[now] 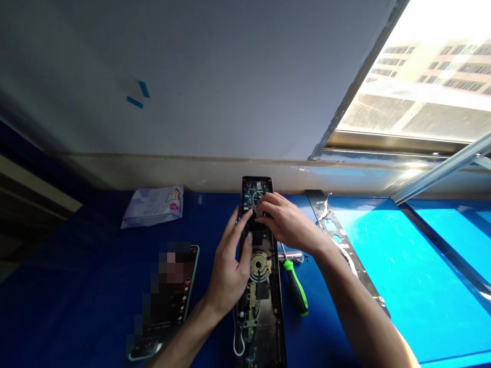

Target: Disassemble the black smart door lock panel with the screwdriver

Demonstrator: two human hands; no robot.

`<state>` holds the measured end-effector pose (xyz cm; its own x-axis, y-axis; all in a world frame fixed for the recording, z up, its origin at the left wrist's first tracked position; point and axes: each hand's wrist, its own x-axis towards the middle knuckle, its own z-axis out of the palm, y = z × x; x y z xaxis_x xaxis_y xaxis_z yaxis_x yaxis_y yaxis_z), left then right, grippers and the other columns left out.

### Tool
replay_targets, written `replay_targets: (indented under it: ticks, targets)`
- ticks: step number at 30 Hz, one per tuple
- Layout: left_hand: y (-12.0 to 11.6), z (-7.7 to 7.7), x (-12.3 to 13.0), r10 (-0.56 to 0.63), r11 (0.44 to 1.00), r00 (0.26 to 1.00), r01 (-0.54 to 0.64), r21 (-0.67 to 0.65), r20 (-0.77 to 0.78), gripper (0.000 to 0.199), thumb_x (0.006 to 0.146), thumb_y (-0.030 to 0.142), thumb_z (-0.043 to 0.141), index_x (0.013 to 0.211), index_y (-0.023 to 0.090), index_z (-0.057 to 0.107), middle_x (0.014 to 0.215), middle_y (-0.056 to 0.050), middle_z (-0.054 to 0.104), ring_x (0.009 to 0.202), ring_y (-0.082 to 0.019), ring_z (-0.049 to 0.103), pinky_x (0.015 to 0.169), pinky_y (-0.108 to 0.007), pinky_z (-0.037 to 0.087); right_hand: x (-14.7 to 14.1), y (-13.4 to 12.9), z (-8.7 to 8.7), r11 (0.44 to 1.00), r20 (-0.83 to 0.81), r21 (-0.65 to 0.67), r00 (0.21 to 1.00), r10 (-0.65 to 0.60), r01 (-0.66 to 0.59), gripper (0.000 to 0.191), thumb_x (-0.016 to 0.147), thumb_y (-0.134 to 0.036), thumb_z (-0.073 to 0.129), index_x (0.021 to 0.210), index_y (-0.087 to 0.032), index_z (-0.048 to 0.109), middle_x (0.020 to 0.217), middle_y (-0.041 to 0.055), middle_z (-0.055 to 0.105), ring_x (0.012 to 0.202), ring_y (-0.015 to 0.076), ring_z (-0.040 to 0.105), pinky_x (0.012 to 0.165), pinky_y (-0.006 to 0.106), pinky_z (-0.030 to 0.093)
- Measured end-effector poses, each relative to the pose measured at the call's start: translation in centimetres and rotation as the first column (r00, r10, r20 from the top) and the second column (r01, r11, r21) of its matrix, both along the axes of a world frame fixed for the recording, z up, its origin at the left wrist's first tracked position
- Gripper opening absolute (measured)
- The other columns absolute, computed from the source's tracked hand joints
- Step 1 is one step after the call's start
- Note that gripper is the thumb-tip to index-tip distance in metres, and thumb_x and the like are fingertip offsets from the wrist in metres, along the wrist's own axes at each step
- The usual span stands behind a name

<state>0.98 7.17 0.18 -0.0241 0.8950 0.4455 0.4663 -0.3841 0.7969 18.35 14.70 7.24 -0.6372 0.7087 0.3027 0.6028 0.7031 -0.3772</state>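
Observation:
A long black door lock housing [279,306] lies open side up in front of me, its inner parts showing. At its far end is a blue circuit board [250,194], with a thin grey cable [254,198] curving over it. My left hand [232,260] grips the housing's left edge, its thumb over the inside and a fingertip near the cable. My right hand [282,217] is closed in a pinch on the cable beside the board; its fingertips partly hide the spot. Nearer me, a round brass-coloured mechanism [260,267] sits in the housing.
Right of the housing lie a green-and-black screwdriver [295,289], a shiny cylinder [293,256] and a black plate with white wires [355,260]. A phone [169,306] and a lilac packet [153,207] are on the left of the blue table [103,286]. Behind stands a wall [230,76].

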Motion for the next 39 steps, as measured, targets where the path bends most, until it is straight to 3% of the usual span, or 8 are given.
replay_targets:
  ticks: [6, 12, 15, 19, 21, 25, 32, 39]
  targets:
    - [0.0, 0.2, 0.0, -0.002, 1.0, 1.0, 0.002, 0.003, -0.008, 0.044, 0.109, 0.027, 0.049, 0.153, 0.03, 0.053, 0.167, -0.006, 0.047, 0.155, -0.022, 0.044, 0.129, -0.046, 0.038, 0.0, 0.2, -0.3, 1.0, -0.013, 0.01, 1.0, -0.028, 0.028, 0.014, 0.103, -0.016, 0.055, 0.091, -0.019, 0.062, 0.096, 0.0086, 0.065, 0.093, 0.023, 0.056, 0.084, 0.038, 0.051]
    - [-0.2, 0.3, 0.0, -0.007, 1.0, 1.0, 0.007, -0.001, -0.024, 0.046, 0.109, 0.029, 0.05, 0.155, 0.032, 0.05, 0.168, -0.006, 0.046, 0.156, -0.024, 0.042, 0.129, -0.049, 0.038, 0.6, 0.2, 0.3, 0.999, -0.105, 0.015, 0.994, -0.038, 0.04, 0.003, 0.097, -0.024, 0.069, 0.096, -0.022, 0.071, 0.099, 0.0042, 0.073, 0.094, 0.0207, 0.061, 0.085, 0.035, 0.054]
    - [-0.3, 0.4, 0.0, -0.015, 1.0, 0.999, 0.014, -0.018, -0.041, 0.049, 0.109, 0.03, 0.05, 0.157, 0.034, 0.047, 0.171, -0.006, 0.041, 0.158, -0.025, 0.038, 0.129, -0.051, 0.037, 0.8, 0.4, 0.3, 0.986, -0.194, 0.07, 0.972, -0.133, 0.149, 0.013, 0.099, -0.029, 0.067, 0.109, -0.025, 0.075, 0.105, 0.0058, 0.076, 0.102, 0.0236, 0.062, 0.093, 0.041, 0.055]
    - [-0.2, 0.4, -0.1, -0.024, 0.999, 0.999, 0.023, -0.033, -0.036, 0.049, 0.109, 0.03, 0.049, 0.158, 0.033, 0.046, 0.171, -0.006, 0.041, 0.159, -0.025, 0.037, 0.13, -0.051, 0.036, 0.4, 0.9, -0.9, 0.944, -0.265, 0.133, 0.929, -0.26, 0.302, 0.028, 0.099, -0.028, 0.066, 0.126, -0.025, 0.073, 0.129, 0.0125, 0.07, 0.125, 0.0322, 0.053, 0.108, 0.055, 0.049]
    - [-0.1, 0.4, -0.1, -0.017, 1.0, 0.999, 0.016, -0.025, -0.033, 0.048, 0.109, 0.03, 0.049, 0.157, 0.033, 0.048, 0.17, -0.005, 0.043, 0.158, -0.025, 0.039, 0.13, -0.051, 0.036, 0.0, 1.2, -1.7, 0.939, -0.27, 0.142, 0.925, -0.267, 0.313, 0.021, 0.097, -0.027, 0.069, 0.117, -0.026, 0.077, 0.135, 0.0117, 0.068, 0.13, 0.0331, 0.051, 0.11, 0.056, 0.048]
    - [0.1, 0.2, 0.0, -0.006, 1.0, 1.0, 0.006, -0.002, -0.024, 0.045, 0.109, 0.029, 0.05, 0.154, 0.031, 0.051, 0.168, -0.005, 0.046, 0.156, -0.023, 0.042, 0.13, -0.048, 0.038, -0.8, 1.4, -3.1, 0.928, -0.308, 0.144, 0.907, -0.288, 0.343, 0.012, 0.098, -0.022, 0.066, 0.099, -0.025, 0.078, 0.126, 0.0099, 0.072, 0.122, 0.0288, 0.056, 0.106, 0.049, 0.053]
    - [0.2, -0.1, 0.1, -0.01, 1.0, 1.0, 0.01, 0.009, 0.016, 0.045, 0.109, 0.028, 0.051, 0.153, 0.031, 0.054, 0.167, -0.005, 0.047, 0.155, -0.023, 0.045, 0.128, -0.047, 0.04, -1.0, 1.6, -3.8, 0.907, -0.353, 0.147, 0.878, -0.324, 0.394, 0.009, 0.101, -0.023, 0.064, 0.096, -0.019, 0.071, 0.118, 0.0055, 0.07, 0.113, 0.022, 0.063, 0.101, 0.045, 0.054]
    - [0.5, -0.3, 0.0, -0.022, 1.0, 1.0, 0.022, 0.014, 0.015, 0.047, 0.108, 0.029, 0.052, 0.155, 0.032, 0.051, 0.168, -0.006, 0.045, 0.155, -0.024, 0.043, 0.129, -0.048, 0.039, -1.2, 1.3, -3.6, 0.911, -0.388, 0.118, 0.863, -0.325, 0.396, 0.013, 0.102, -0.029, 0.064, 0.098, -0.019, 0.07, 0.11, 0.0054, 0.071, 0.106, 0.0209, 0.065, 0.095, 0.042, 0.056]
